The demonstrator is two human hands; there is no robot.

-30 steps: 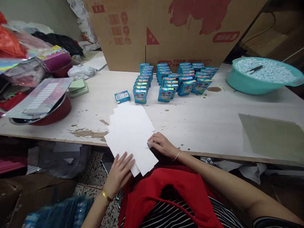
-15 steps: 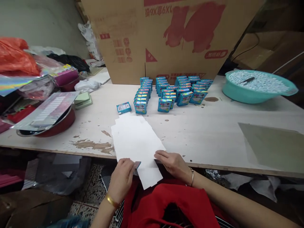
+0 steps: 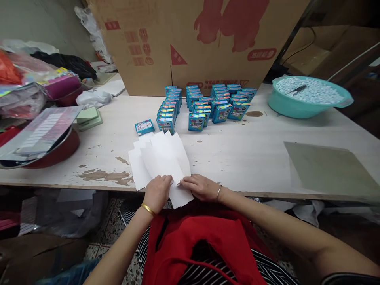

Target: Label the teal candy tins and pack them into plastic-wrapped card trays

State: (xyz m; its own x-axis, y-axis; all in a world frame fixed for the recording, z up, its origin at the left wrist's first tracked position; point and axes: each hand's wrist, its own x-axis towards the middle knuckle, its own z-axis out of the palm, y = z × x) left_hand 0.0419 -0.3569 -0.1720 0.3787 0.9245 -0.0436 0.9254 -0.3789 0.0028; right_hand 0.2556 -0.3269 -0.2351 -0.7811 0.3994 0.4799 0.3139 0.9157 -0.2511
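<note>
Flat white card box blanks [image 3: 164,152] with stepped edges lie fanned, plain side up, at the table's front edge. My left hand [image 3: 158,192] is closed on the left edge of the uppermost blank, thumb and fingers pinched together. On the opposite edge, my right hand [image 3: 202,187] pinches the same blank, whose near end hangs over the table edge. Just beyond the blanks, a small blue box [image 3: 144,126] lies flat, its barcode side up. Several rows of upright blue boxes [image 3: 196,122] stand behind it, labelled "Caramelo Macizo".
A large cardboard carton [image 3: 160,51] stands at the back. To the right are a turquoise basin [image 3: 297,107] of small pale pieces and a translucent greenish sheet [image 3: 323,162]. On the left sit a red bowl [image 3: 63,148], green pads [image 3: 90,118] and plastic bags.
The uppermost blank has been lifted and turned away from those beneath, which now show at its left. My hands have come closer together on it. The whole view has shifted.
</note>
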